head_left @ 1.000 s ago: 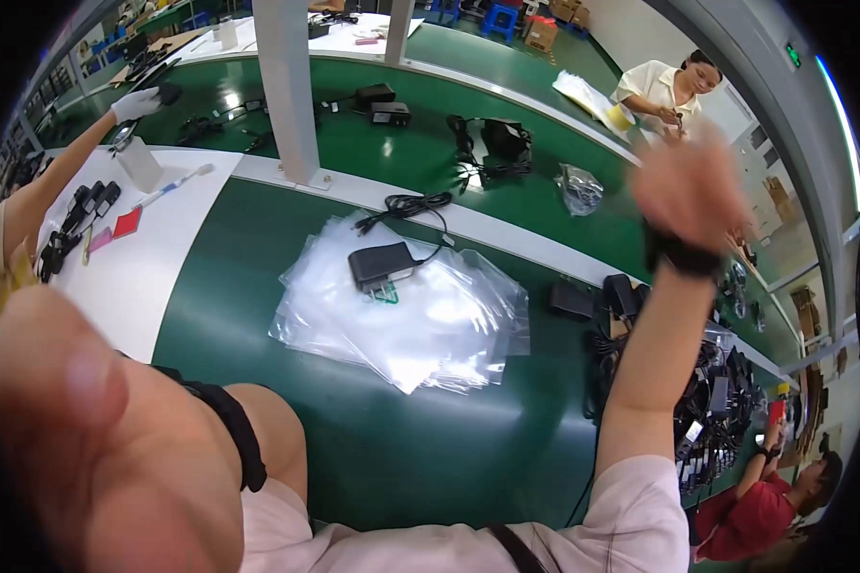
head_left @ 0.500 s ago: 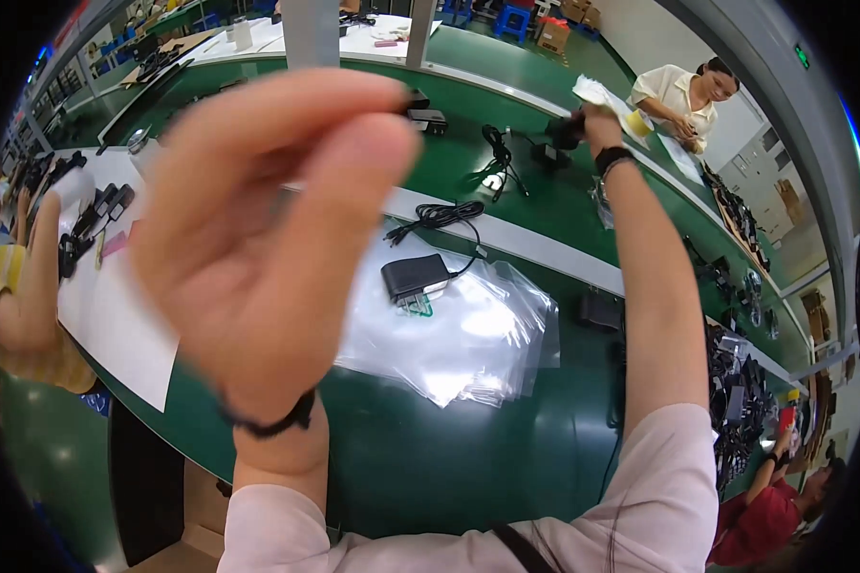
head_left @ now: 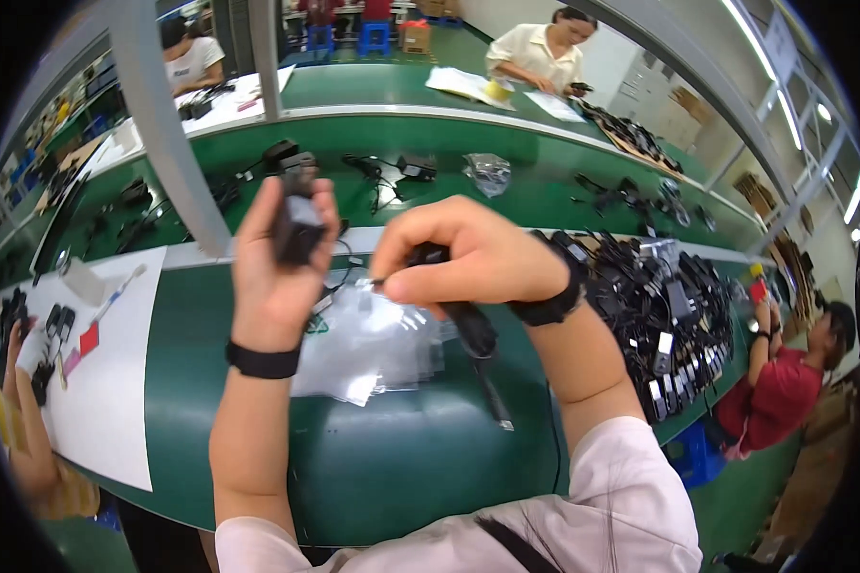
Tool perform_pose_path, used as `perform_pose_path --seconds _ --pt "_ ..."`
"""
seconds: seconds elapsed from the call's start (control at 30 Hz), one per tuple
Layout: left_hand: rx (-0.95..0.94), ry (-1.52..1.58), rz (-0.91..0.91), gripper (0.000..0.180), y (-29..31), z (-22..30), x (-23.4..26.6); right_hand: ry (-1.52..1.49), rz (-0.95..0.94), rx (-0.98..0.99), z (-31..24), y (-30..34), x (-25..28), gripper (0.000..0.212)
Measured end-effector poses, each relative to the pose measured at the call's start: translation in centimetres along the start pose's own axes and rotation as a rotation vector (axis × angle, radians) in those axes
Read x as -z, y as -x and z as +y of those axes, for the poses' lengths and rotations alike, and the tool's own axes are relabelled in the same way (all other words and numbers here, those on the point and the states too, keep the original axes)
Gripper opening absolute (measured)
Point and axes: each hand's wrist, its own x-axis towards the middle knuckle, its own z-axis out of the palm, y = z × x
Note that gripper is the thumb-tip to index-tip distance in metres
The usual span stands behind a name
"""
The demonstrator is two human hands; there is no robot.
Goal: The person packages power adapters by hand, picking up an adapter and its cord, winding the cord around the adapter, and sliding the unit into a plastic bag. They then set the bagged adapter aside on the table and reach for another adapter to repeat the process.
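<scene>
My left hand (head_left: 275, 277), palm up, is closed round a black power adapter (head_left: 299, 231) with a boxy body. Beside it, my right hand (head_left: 468, 253) pinches a bundled black cable (head_left: 470, 329) between thumb and fingers. One end of that cable hangs down toward the green table, and a small tip pokes out at my fingertips. Beneath both hands lies a spread stack of clear plastic bags (head_left: 363, 349), shiny under the lights. My hands partly hide what lies at the back edge of the bags.
A large heap of black adapters and cables (head_left: 664, 306) lies to the right. More adapters (head_left: 416, 168) and a clear-bagged item (head_left: 487, 174) sit on the green line ahead. At left is a white sheet (head_left: 115, 382), with a co-worker's gloved hand (head_left: 34, 350) beyond. A grey post (head_left: 162, 124) stands ahead.
My left hand, raised near the camera before, is lower and holds an adapter. My right hand has come back from the far line and holds a cable. The view has turned right.
</scene>
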Motion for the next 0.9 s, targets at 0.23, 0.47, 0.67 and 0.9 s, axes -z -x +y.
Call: perform_pose_path --seconds 0.23,0.47,0.67,0.9 --pt "-0.380 -0.398 -0.063 0.028 2.3 1.7 -2.5 -0.404 0.266 0.064 5.2 1.1 0.6 0.034" --pt "-0.267 -0.991 0.085 0.043 1.7 -4.2 -2.2 -0.293 0.684 0.108 6.6 -0.3 -0.7 0.020" --pt "-0.249 -1.025 0.102 0.042 1.4 -4.8 -1.1 -0.223 0.694 0.222 7.9 -1.3 -1.7 0.026" --pt "-0.336 -1.098 0.027 0.043 1.6 -6.0 -1.0 -0.296 0.613 0.296 8.2 -1.1 -1.6 0.031"
